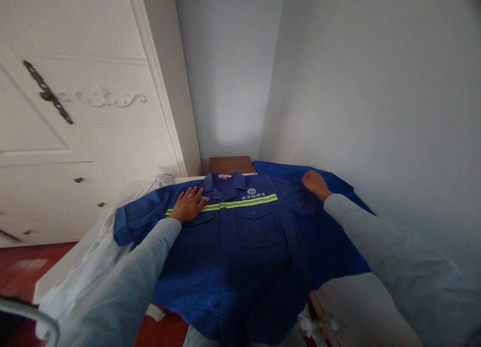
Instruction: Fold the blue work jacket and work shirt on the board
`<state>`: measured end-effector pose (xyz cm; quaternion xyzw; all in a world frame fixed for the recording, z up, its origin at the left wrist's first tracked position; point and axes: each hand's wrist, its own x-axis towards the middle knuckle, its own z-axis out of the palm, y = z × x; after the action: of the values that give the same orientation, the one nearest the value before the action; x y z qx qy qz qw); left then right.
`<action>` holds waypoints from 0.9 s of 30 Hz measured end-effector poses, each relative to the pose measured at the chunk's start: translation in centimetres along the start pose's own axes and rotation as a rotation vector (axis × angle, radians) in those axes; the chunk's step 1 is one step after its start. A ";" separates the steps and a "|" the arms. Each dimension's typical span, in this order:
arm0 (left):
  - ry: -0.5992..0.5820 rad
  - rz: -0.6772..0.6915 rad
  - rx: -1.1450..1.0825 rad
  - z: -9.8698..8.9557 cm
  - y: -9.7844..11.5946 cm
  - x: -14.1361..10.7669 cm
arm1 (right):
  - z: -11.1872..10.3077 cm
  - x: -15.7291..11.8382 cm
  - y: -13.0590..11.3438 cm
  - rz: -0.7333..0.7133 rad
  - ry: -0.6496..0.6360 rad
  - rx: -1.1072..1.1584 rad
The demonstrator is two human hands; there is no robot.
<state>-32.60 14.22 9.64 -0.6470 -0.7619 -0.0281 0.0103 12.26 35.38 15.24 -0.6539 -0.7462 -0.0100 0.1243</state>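
Person's left hand [188,205] flat on blue shirt [225,257], fingers slightly spread; right hand [316,184] curled at sleeve [298,201], can't tell if gripping. Shirt face-up on white surface [349,304], overhanging near edge; wall [376,96] close right, cabinet [97,146] left.

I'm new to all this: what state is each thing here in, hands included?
Blue work shirt: spread out, front up
Shirt collar: open at the neck
Chest pocket flaps: down
Left hand: open, palm down on the shirt
Right hand: curled closed at the sleeve; grip unclear
Brighter blue cloth: partly under the shirt
Wardrobe door: shut
Drawers: shut
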 end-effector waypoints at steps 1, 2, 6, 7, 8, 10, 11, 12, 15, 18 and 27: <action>-0.001 0.000 -0.002 0.0 0.0 0.0 | 0.1 0.0 -0.8 -0.013 -0.007 -0.001; -0.002 -0.002 -0.004 0.0 0.0 0.0 | 0.3 -0.2 -1.7 -0.038 -0.020 0.000; 0.000 -0.006 -0.017 0.1 -0.1 0.0 | 1.6 -0.8 -5.2 -0.178 -0.118 0.009; 0.000 -0.008 -0.019 0.2 -0.1 0.1 | 1.9 -1.0 -5.8 -0.192 -0.143 0.007; 0.000 -0.010 -0.022 0.2 -0.1 0.1 | 2.1 -1.0 -6.2 -0.194 -0.161 0.005; 0.006 -0.010 -0.026 0.4 -0.1 0.1 | 2.4 -1.0 -6.5 -0.167 -0.173 0.000; 0.011 -0.009 -0.029 0.4 -0.2 0.1 | 2.4 -1.0 -6.4 -0.148 -0.170 0.000; 0.015 -0.008 -0.033 0.5 -0.2 0.1 | 2.4 -0.9 -6.3 -0.130 -0.165 -0.001; 0.022 -0.010 -0.052 0.6 -0.1 0.0 | 2.2 -0.7 -5.8 -0.089 -0.141 -0.014; 0.026 -0.014 -0.064 0.6 0.0 -0.1 | 2.4 -1.1 -6.4 -0.136 -0.049 -0.059; 0.021 -0.026 -0.074 0.6 0.1 -0.3 | 3.3 -7.6 -19.9 -0.908 0.102 0.185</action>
<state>-32.45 13.92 9.00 -0.6368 -0.7684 -0.0635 -0.0060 -6.93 25.65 13.44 -0.2459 -0.9476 -0.0290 0.2020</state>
